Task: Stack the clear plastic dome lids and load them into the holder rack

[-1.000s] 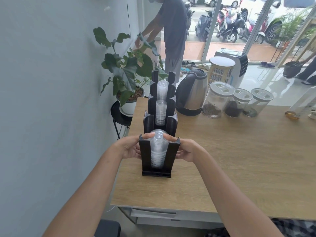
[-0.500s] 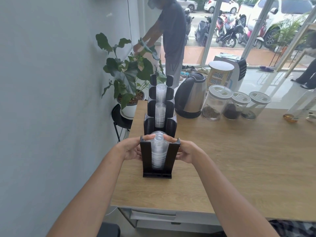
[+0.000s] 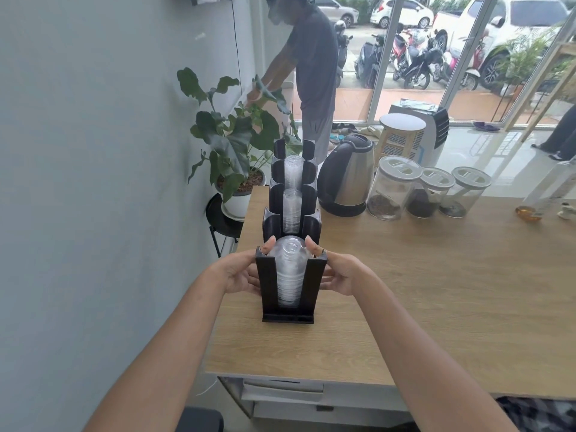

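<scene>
A black holder rack [image 3: 311, 285] stands on the wooden table [image 3: 436, 291] near its left edge, with several slots in a row running away from me. A stack of clear dome lids [image 3: 290, 272] sits in the nearest slot, its top dome just above the rack walls. My left hand [image 3: 241, 272] cups the rack's left side, thumb tip on the top lid. My right hand [image 3: 338, 271] cups the right side, thumb tip touching the same lid. Clear cup stacks [image 3: 292, 210] fill the slots behind.
A steel kettle [image 3: 346, 179] and three glass jars [image 3: 392, 188] stand behind the rack to the right. A potted plant [image 3: 237, 145] sits on a stool left of the table. A person [image 3: 308, 73] stands beyond it by the window.
My view has tilted up slightly. Both hands remain at the sides of the nearest slot, with the thumbs still on the top lid.
</scene>
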`<action>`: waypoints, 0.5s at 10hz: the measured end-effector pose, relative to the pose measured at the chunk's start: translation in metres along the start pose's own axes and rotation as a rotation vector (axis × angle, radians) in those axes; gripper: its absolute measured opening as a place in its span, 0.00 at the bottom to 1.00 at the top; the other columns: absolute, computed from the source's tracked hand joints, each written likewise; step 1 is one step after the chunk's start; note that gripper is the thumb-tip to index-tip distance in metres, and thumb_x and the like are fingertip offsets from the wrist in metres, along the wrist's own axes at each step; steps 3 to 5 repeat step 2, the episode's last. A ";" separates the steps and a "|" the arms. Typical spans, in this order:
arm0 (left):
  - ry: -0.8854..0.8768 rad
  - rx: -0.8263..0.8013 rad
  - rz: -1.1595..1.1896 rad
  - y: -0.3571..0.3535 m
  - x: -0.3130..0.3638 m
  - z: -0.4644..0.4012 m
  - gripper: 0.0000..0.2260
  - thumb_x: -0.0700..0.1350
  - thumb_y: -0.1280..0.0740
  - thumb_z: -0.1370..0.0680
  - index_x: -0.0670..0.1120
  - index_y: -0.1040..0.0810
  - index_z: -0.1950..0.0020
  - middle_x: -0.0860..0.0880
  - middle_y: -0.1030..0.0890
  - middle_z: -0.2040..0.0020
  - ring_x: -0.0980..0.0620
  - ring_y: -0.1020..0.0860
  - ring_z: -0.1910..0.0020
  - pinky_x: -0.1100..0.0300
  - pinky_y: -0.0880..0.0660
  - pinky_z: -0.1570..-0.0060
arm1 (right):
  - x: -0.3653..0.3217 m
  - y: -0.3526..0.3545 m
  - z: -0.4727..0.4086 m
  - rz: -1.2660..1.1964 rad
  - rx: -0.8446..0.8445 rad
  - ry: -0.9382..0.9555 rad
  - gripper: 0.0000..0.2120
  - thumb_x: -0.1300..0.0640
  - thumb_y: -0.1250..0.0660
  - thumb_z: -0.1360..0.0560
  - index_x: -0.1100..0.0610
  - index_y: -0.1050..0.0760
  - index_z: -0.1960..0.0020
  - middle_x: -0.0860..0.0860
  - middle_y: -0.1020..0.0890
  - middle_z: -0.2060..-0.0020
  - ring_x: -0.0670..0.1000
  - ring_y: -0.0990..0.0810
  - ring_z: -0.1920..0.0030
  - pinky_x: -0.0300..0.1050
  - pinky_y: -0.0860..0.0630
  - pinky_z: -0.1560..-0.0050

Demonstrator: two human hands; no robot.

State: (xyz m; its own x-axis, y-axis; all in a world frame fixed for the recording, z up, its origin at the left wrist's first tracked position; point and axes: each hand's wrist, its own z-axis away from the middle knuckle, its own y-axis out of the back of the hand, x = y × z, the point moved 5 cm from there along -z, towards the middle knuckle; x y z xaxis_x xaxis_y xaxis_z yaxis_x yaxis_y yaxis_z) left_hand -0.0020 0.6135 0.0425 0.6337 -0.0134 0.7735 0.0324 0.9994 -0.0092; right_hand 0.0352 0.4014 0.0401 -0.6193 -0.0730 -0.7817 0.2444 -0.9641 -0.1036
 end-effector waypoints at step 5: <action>-0.251 0.241 0.064 0.014 0.029 0.017 0.41 0.71 0.25 0.41 0.43 0.25 0.40 0.40 0.19 0.42 0.40 0.21 0.40 0.45 0.26 0.33 | -0.025 0.013 0.010 -0.008 0.040 0.064 0.55 0.31 0.17 0.53 0.59 0.24 0.33 0.60 0.21 0.36 0.63 0.22 0.33 0.63 0.21 0.34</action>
